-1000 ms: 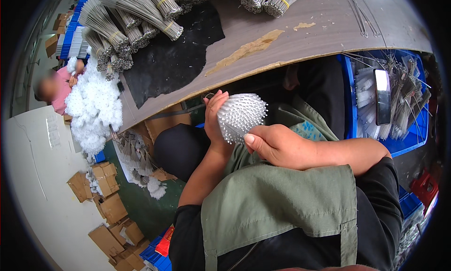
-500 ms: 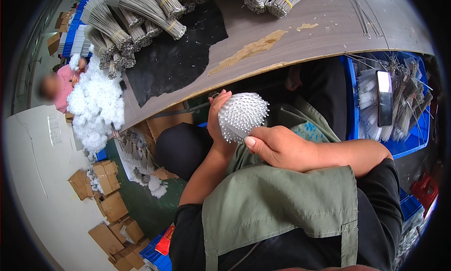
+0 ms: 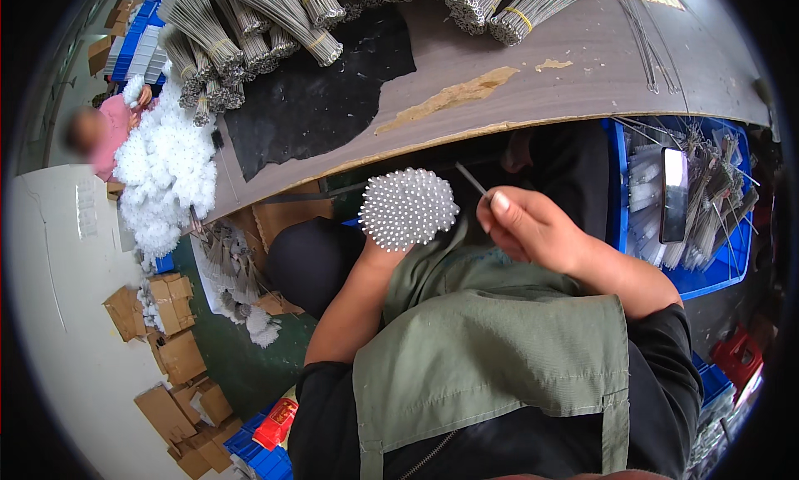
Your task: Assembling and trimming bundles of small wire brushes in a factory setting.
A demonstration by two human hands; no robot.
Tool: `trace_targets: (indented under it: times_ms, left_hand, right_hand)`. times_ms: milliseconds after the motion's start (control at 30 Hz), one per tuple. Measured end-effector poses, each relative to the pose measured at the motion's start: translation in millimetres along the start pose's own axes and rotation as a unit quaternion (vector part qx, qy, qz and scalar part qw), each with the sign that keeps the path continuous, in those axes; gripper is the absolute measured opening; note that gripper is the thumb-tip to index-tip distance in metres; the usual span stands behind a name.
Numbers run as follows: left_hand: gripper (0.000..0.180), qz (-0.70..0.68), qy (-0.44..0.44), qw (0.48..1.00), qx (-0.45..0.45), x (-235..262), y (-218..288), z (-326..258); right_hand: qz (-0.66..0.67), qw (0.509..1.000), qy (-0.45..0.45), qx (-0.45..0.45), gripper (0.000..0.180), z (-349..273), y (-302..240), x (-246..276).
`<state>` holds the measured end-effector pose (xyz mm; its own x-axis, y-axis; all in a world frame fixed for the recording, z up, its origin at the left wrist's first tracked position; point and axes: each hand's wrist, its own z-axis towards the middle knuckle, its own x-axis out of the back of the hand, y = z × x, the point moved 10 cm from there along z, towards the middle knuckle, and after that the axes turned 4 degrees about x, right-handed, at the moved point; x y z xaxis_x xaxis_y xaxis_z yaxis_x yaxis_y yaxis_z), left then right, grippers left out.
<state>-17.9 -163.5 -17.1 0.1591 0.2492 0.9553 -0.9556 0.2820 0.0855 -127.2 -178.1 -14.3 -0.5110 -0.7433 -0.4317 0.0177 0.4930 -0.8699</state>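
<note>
The left hand (image 3: 379, 251), mostly hidden, grips a white spiky ball (image 3: 407, 208) from below; the right hand (image 3: 533, 230) pinches a thin wire (image 3: 472, 179) beside it.

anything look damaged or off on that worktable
Yes: the table's brown top has a chipped patch where paler material shows through, and the black mat on it has a ragged, torn-looking edge.

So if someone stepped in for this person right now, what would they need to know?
Left hand: under the white studded ball, holding it up over the lap.
Right hand: pinching one thin wire stem, its tip apart from the ball.
Supplies: bundled wire stems on the table; more in the blue crate at the right.
Done: ball densely studded.
Left: the pinched stem is not yet in.
</note>
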Motion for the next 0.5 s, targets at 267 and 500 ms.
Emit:
trace_targets:
  times_ms: [267,500]
  left_hand:
    - [0.012,-0.275,0.013,0.955,0.113,-22.7,-22.8,-15.8]
    - [0.016,-0.468,-0.021,0.865,0.179,-32.3,-28.0,-25.5]
  right_hand:
    - [0.048,0.999,0.01,-0.021,0.046,7.4,25.7,9.4]
    - [0.042,0.999,-0.006,-0.027,0.046,6.1,30.0,5.4]
